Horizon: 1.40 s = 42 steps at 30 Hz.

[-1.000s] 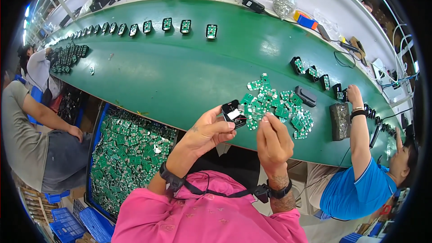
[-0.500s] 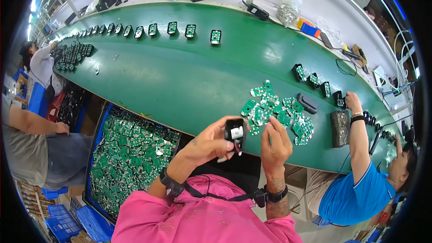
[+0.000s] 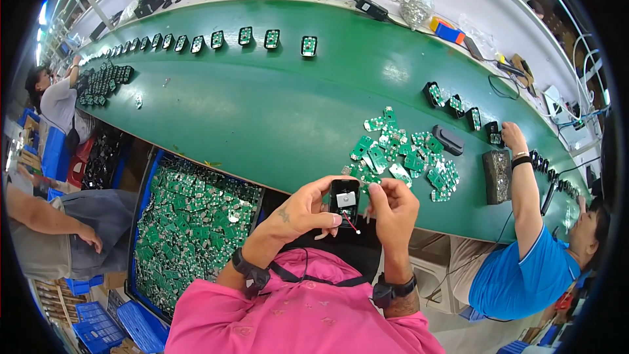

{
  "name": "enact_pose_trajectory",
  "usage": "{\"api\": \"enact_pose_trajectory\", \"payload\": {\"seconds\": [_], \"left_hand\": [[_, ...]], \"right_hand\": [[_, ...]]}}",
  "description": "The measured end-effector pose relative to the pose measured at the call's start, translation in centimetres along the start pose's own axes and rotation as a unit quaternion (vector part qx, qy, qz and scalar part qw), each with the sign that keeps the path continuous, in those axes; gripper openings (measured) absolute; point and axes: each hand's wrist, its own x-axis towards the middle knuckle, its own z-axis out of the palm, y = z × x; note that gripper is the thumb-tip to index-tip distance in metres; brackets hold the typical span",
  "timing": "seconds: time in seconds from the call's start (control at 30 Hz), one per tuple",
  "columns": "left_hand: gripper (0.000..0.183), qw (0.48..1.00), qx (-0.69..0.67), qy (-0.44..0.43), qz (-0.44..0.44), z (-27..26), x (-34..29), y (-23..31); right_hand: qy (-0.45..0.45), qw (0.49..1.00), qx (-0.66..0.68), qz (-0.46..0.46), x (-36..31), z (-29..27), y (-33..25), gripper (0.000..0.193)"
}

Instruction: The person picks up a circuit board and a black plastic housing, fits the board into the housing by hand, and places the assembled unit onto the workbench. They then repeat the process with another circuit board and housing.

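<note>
Head view: the left hand (image 3: 303, 210) grips a black case (image 3: 337, 190), thumb and fingers closed on its 8 o'clock side, just off the near edge of the green bench (image 3: 229, 111). Inside the case sits a pale pack (image 3: 346, 199); thin wires (image 3: 352, 222), one red, run toward 5 o'clock and end in a white plug (image 3: 358, 231). The right hand (image 3: 396, 206) is at the case's 3 o'clock, thumb and forefinger drawn close together near the upper corner; whether they pinch anything, I cannot tell.

From the case, loose boards (image 3: 378, 159) lie heaped at 1 to 2 o'clock, a black cover (image 3: 447, 140) beside them at 2. A dark block (image 3: 496, 177) stands just short of 3. Filled cases (image 3: 272, 39) line the bench from nearly 12 round to 10. A co-worker (image 3: 524, 278) in blue is near 4.
</note>
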Motion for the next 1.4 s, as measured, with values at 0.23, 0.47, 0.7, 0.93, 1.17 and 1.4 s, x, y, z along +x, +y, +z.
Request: {"api": "enact_pose_trajectory", "payload": {"seconds": [0.23,0.47,0.7,0.93,1.17,1.4], "left_hand": [[0.067,0.997,-0.008,0.074,0.036,0.2,-0.3,0.0],[0.066,0.998,0.004,0.061,0.033,0.7,-0.2,-0.2],[0.067,0.997,0.0,0.063,0.049,0.8,-0.1,-0.9],[0.067,0.998,-0.02,0.056,0.034,0.8,-0.5,-0.6],[0.069,0.998,-0.015,0.052,0.022,0.7,-0.6,-0.5],[0.078,0.996,0.022,0.029,0.076,2.2,-1.1,-0.1]], "right_hand": [[0.0,0.95,0.284,0.126,0.8,-3.3,-0.7,0.011],[-0.166,0.928,0.326,0.072,-2.4,-3.6,-0.7,0.009],[-0.208,0.93,0.289,0.094,-2.3,-3.3,-0.8,0.009],[-0.197,0.933,0.286,0.096,-2.6,-3.5,-0.3,0.008],[-0.183,0.936,0.283,0.102,-2.6,-3.2,-0.1,0.009],[-0.139,0.965,0.198,0.103,-2.7,-1.6,-0.6,0.007]]}}
